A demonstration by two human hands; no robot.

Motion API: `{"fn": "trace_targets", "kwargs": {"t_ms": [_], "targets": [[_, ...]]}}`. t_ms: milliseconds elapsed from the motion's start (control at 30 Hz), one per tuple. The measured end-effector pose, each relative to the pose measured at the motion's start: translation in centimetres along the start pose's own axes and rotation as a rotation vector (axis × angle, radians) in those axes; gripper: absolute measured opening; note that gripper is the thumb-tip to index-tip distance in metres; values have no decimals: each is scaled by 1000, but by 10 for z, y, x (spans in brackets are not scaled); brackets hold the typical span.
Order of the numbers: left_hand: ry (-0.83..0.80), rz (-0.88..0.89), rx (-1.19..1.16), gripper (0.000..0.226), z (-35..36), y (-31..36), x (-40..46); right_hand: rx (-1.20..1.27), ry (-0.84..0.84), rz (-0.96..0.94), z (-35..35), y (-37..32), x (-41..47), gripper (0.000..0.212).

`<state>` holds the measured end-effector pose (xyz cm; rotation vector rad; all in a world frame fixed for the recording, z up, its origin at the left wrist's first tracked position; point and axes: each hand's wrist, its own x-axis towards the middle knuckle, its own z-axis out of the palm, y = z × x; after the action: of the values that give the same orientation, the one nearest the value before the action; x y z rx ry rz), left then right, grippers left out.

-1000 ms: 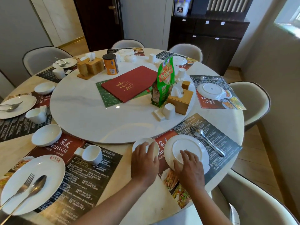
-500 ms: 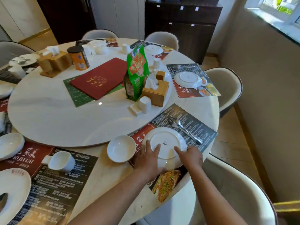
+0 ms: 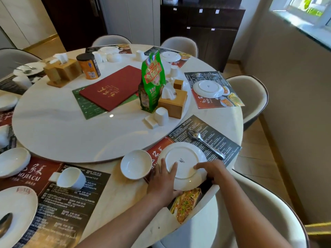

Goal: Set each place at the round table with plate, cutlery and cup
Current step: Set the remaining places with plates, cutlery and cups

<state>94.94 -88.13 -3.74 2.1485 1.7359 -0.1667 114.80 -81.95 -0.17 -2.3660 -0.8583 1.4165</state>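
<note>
Plate (image 3: 186, 158) white, upside-down, logo ctr.

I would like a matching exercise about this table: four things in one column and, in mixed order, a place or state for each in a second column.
1. upside-down white plate
2. small white bowl
3. steel spoon
4. white cup with handle

a. lying on its side
b. under both hands
c. upright, left of that plate
d. on the dark placemat, right of that plate

Pairs: 1-b, 2-c, 3-d, 4-a
</note>
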Motion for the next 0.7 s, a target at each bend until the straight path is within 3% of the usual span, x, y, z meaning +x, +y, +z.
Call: {"fn": "trace_targets", "kwargs": {"t_ms": [133,300,500,600,700], "targets": [[23,26,-46,99,-3,-4,-10,208,-35,-44,-1,3,-23,66],[149,121,-19,79,-11,-10,-32,242,10,-231,-1,-4,-47,101],[471,196,-153,54,-47,-12,-45,210,35,-412,-18,-7,-78,36],[566,173,-209,40,-68,-11,-40,223,47,-453,-25,-3,-88,38],[540,81,-355,30,-84,-8,-29,251,67,-439,-28,0,-90,38]]}}
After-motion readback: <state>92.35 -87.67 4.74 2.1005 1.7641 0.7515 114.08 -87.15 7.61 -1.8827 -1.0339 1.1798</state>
